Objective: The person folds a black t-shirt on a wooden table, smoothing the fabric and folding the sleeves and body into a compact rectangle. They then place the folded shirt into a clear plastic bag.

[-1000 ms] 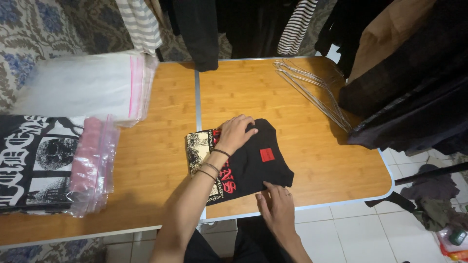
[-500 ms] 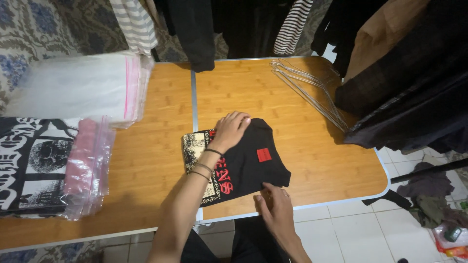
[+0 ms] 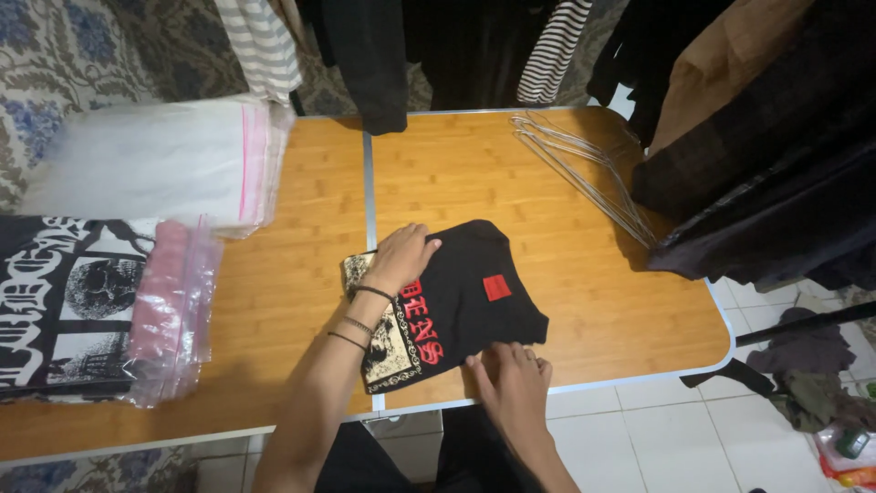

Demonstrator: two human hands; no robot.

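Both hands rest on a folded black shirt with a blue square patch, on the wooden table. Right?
Not quite: the head view shows the square patch is red, not blue. The left hand and right hand do rest on the folded black shirt on the wooden table.

Left wrist (image 3: 363, 310) (thin dark bracelets).

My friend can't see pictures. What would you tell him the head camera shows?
Two bare hands press a folded black T-shirt with red print flat on a wooden table: the left hand on its top edge, the right hand at its bottom corner. Clear plastic bags lie to the left, wire hangers to the right.
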